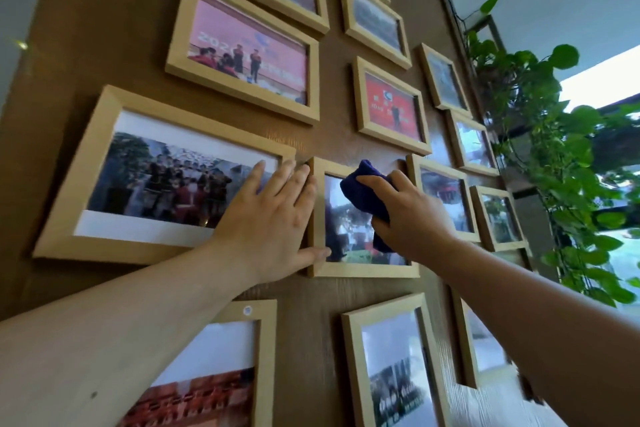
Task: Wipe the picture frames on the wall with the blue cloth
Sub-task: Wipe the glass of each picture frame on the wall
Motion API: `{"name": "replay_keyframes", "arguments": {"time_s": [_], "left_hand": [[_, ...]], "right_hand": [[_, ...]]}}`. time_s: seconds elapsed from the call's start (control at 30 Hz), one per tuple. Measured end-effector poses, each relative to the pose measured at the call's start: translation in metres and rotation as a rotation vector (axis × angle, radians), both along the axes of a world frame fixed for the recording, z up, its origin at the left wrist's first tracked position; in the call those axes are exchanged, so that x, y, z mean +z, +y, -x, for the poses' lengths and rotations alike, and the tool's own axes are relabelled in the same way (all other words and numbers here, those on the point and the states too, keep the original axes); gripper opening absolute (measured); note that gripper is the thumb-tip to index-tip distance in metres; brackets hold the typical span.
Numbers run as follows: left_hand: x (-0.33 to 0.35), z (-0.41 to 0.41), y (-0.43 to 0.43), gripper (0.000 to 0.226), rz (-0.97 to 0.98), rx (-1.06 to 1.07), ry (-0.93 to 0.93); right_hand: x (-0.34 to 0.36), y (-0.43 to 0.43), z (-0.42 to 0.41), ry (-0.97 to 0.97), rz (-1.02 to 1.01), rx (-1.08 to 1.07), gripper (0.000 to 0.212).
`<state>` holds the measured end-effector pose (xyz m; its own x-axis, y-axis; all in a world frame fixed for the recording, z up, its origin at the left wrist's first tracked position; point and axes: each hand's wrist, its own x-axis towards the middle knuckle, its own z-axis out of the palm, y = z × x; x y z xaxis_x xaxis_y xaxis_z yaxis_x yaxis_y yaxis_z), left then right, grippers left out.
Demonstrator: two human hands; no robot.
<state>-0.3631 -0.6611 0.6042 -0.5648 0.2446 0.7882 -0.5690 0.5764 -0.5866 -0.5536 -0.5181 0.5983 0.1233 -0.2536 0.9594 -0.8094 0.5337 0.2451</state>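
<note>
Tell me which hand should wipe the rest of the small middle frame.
Right. The right hand already has the blue cloth bunched in its grip and pressed on the glass of the small middle frame. The left hand is flat and empty, spread across that frame's left edge, probably steadying it.

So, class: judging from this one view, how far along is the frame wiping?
Done: nothing shows which frames are already wiped. In hand: the right hand presses the blue cloth on the glass of the small middle frame, while the left hand steadies its left edge. Left: cannot tell; many other frames surround it.
</note>
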Motion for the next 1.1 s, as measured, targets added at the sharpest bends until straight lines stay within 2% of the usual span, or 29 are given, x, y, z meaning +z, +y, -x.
{"name": "replay_keyframes", "arguments": {"time_s": [0.33, 0.5, 0.63, 0.77, 0.9, 1.1], "left_hand": [[0.005, 0.041, 0.002, 0.114, 0.037, 0.24, -0.027], [0.008, 0.042, -0.004, 0.117, -0.019, 0.24, -0.044], [0.008, 0.043, -0.005, 0.12, -0.026, 0.245, -0.058], [0.008, 0.045, -0.007, 0.121, -0.016, 0.238, -0.061], [0.006, 0.045, -0.009, 0.127, -0.021, 0.246, -0.062], [0.003, 0.05, -0.005, 0.128, -0.029, 0.263, -0.036]], "right_hand": [[0.018, -0.036, 0.021, 0.062, -0.046, 0.111, 0.061], [0.011, -0.047, 0.039, 0.078, -0.058, 0.119, 0.061], [0.001, -0.029, 0.078, 0.011, -0.065, 0.042, 0.059], [-0.016, -0.008, 0.113, -0.092, -0.051, -0.122, 0.059], [-0.028, -0.009, 0.113, -0.137, -0.062, -0.13, 0.063], [-0.021, -0.035, 0.058, 0.053, -0.152, 0.06, 0.064]]}}
